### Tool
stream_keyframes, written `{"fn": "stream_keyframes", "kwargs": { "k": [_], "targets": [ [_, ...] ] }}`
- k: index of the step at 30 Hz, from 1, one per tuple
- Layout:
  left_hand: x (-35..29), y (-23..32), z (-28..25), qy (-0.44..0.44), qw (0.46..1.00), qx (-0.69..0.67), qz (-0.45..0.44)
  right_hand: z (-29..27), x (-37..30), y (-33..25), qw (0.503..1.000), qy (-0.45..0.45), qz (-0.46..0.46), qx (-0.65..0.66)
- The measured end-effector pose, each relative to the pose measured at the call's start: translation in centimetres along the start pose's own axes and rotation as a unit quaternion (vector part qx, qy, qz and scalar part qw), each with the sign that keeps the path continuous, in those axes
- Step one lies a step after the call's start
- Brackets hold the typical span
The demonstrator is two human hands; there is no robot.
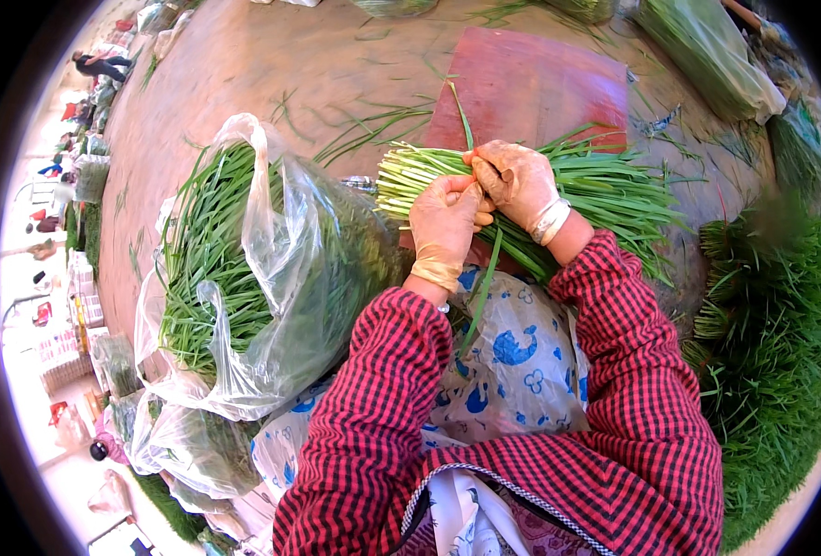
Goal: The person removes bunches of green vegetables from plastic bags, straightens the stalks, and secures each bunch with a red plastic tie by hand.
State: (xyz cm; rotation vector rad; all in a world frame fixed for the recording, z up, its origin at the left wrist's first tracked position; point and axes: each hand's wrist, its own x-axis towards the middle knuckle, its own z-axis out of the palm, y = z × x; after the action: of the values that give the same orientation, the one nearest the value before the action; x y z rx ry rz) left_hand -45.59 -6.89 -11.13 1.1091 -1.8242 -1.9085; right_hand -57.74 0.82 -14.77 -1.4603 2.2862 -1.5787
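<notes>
A bundle of garlic chives [605, 181] lies crosswise before me, pale stem ends to the left and green leaves fanning to the right. One long green leaf [461, 116] crosses the bundle near its stems, one end sticking up past my hands and the other hanging toward my lap. My left hand [448, 222], in a thin whitish glove, is closed with its fingertips pinching at this leaf. Against it, my gloved right hand [519, 185] is closed too, thumb and fingers meeting the left fingertips over the bundle. The exact pinch point is partly hidden by my fingers.
A clear plastic bag [290, 269] full of chives stands at my left. Beyond the bundle lies a reddish board [531, 83] on the floor, with loose leaves [373, 130] beside it. Piled chives [772, 371] fill the right side. A blue-patterned plastic apron [512, 361] covers my lap.
</notes>
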Motion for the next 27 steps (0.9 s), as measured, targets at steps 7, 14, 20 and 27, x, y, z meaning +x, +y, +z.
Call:
{"fn": "stream_keyframes", "kwargs": {
  "k": [7, 14, 20, 27],
  "targets": [
    [1.4, 4.6, -2.4, 0.096, 0.748, 0.421, 0.503, -1.3, -1.9, -2.6, 1.0, 0.019, -0.008, -0.021],
    [0.7, 6.7, -3.7, 0.061, 0.737, 0.536, 0.407, -6.1, 0.7, -7.7, 0.959, 0.202, -0.003, 0.198],
    [0.8, -1.4, -3.0, 0.129, 0.704, 0.557, 0.421, -2.9, -4.8, -3.6, 0.955, 0.153, 0.117, 0.227],
    [-0.5, -1.9, -4.6, 0.032, 0.874, 0.368, 0.315, -3.7, -7.7, -3.7, 0.978, 0.102, 0.051, 0.177]
  ]
}}
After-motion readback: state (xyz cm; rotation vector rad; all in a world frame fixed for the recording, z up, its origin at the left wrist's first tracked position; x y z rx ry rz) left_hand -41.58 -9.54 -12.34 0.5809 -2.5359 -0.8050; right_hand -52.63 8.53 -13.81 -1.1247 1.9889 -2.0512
